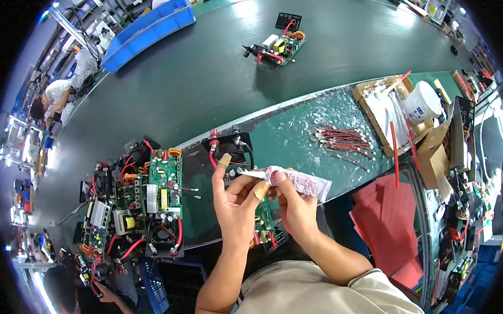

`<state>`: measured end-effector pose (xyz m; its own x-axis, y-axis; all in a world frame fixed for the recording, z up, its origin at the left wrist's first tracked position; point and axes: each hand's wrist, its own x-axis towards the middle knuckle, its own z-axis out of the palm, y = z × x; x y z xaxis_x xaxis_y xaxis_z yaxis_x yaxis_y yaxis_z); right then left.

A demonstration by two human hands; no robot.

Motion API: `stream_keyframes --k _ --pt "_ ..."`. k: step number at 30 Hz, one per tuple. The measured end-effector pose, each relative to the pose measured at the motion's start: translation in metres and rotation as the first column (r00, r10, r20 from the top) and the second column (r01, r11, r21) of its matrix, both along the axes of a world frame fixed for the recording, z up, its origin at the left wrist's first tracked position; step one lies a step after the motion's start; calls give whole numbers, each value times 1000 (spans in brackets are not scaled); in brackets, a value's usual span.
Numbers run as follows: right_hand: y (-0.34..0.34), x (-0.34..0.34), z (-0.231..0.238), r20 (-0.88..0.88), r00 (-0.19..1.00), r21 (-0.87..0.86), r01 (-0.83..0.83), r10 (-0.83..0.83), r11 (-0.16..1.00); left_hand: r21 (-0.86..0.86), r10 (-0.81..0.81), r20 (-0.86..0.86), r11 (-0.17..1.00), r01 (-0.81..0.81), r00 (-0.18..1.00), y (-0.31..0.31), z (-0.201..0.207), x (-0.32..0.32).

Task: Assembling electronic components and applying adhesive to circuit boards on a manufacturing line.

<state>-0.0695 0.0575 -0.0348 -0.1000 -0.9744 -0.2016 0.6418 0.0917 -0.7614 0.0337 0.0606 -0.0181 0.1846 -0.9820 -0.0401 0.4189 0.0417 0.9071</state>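
White and crumpled, a squeeze tube [297, 182] is being held just right of the frame's centre, its nozzle pointing left. The right hand [295, 205] is gripping the tube's body, fingers curled together around it, while the left hand [234, 203] is pinching the nozzle end between thumb and fingers; tan finger cots are covering two of its fingertips [224, 160]. Both forearms are coming up from the lower edge. Partly hidden under the hands, a green circuit board [265, 218] is lying on the dark work mat [198, 172], with a black fan with red leads [229, 148] just above the left hand.

Left of centre, a stack of assembled green boards [144, 200] is crowding the bench edge. A bundle of red wires [343, 141] is lying right of centre on the teal bench surface [291, 130]. Further right, a cardboard box [383, 112] is holding a white plastic tub [422, 103], and red sheets [390, 228] are piling at lower right. Another board assembly [277, 47] is sitting on the conveyor belt [210, 72] at upper centre, and a blue tray [148, 29] is resting at upper left.
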Motion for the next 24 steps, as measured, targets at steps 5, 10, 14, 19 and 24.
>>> stream_keyframes --k 5,10,14,19,24 --pt "3 -1 3 -71 997 49 -10 14 999 -18 27 6 999 -27 1000 6 -5 -6" --pt "5 -4 -2 -203 977 -10 -65 61 998 -32 101 39 994 -100 994 9 -11 -12" --pt "7 -4 -12 -53 997 29 -61 63 998 -7 110 15 994 -110 994 14 -11 -18" --pt "3 -9 -12 -11 986 68 -166 167 984 35 102 -4 994 -102 995 13 -17 -17" --pt "-17 -28 -25 -144 986 -45 -92 84 995 -29 106 343 994 -103 933 5 -8 9"
